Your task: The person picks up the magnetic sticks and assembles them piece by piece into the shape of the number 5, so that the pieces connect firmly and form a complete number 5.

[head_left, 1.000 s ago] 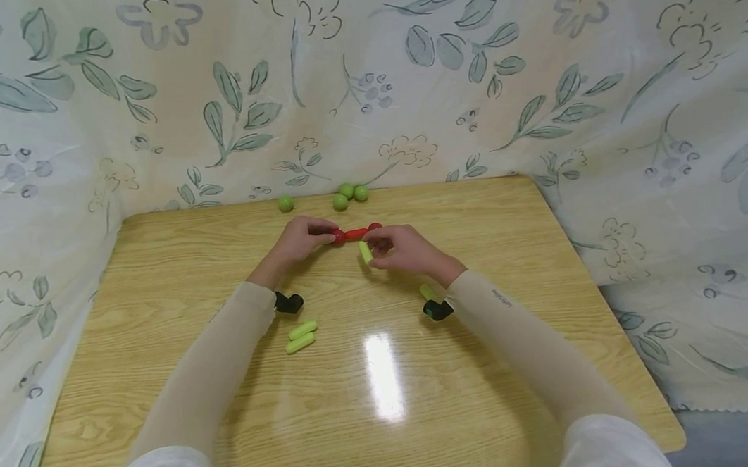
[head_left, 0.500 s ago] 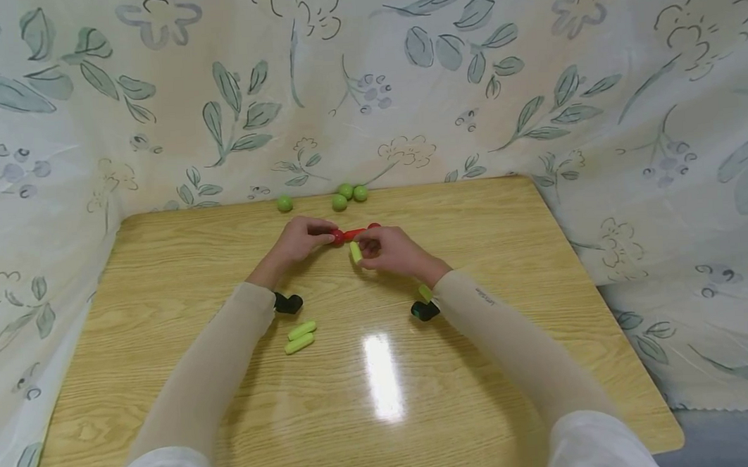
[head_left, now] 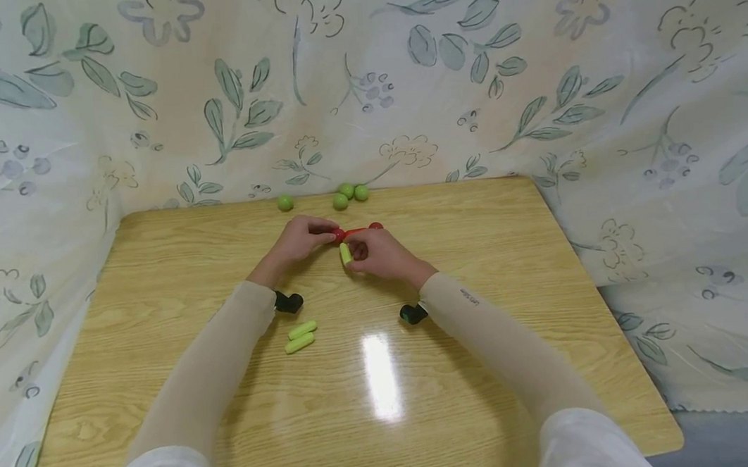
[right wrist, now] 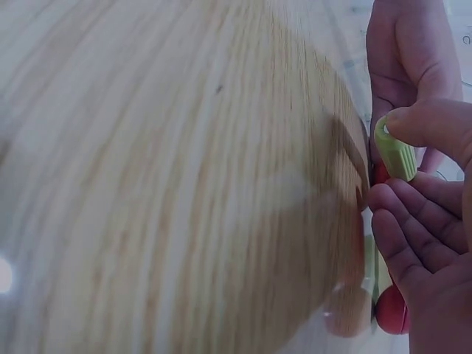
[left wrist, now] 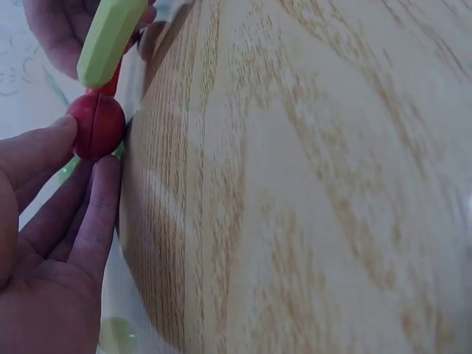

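Between thumb and fingers of R hand [head_left: 378, 254], pinching a lime-green stick [head_left: 346, 254]; just carried it L along the red rod [head_left: 356, 230] to just beside the red ball [head_left: 338, 235] (touching? can't tell). Prob. means lining up stick w/ ball. Holding said ball in L hand [head_left: 301, 239], w/ 2nd red ball [head_left: 376, 226] at rod's R end. Farther out, 4 green balls [head_left: 340, 202] near table's [head_left: 488, 227] back edge; nearer, 2 spare sticks [head_left: 301, 343].
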### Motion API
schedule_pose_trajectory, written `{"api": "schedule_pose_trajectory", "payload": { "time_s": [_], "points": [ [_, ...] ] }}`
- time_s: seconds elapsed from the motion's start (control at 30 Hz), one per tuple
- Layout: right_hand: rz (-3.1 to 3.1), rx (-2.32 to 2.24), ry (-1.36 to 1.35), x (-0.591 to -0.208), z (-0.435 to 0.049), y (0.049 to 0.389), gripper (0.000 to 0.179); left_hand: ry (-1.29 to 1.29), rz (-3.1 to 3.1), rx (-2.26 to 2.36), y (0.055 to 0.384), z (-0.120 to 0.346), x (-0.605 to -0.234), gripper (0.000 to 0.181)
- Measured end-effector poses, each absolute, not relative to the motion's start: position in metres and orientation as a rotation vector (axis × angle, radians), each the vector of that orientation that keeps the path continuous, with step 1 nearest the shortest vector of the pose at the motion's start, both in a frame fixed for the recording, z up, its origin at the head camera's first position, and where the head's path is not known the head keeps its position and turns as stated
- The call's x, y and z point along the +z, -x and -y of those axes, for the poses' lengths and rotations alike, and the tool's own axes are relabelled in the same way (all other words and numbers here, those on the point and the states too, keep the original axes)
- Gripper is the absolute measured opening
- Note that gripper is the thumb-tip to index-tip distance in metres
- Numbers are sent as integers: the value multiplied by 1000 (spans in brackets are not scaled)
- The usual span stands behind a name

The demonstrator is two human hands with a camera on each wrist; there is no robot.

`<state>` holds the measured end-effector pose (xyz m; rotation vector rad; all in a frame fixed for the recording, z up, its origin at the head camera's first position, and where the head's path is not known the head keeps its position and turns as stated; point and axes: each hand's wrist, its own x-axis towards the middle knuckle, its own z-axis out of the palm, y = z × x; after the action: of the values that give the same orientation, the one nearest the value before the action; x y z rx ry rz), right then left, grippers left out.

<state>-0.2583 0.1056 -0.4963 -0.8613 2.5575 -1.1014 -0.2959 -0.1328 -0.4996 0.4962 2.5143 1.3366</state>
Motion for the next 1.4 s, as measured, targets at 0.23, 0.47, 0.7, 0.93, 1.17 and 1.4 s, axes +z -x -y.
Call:
{"api": "schedule_pose_trajectory", "payload": {
  "time_s": [0.23, 0.47, 0.7, 0.93, 1.17, 1.4],
  "points": [
    [-2605, -1072, 893, -500, -100, 260, 24, -509, -2516, 1331, 298, 133, -500, 29],
    [-2641, -1047, 891, -503, -98, 259, 26, -505, -2506, 1351, 297, 133, -501, 29],
    [-2671, -1010, 891, -505, -98, 259, 33, -518, -2507, 1349, 297, 133, -503, 30],
    [-2674, -1016, 863, -505, -97, 259, 41, -524, -2514, 1346, 296, 134, -501, 29],
    [-2680, -1013, 850, -504, -96, 257, 40, -511, -2500, 1349, 296, 133, -500, 30],
    [-2658, -1024, 815, -500, -96, 254, 43, -491, -2497, 1353, 296, 133, -501, 29]
  ]
}}
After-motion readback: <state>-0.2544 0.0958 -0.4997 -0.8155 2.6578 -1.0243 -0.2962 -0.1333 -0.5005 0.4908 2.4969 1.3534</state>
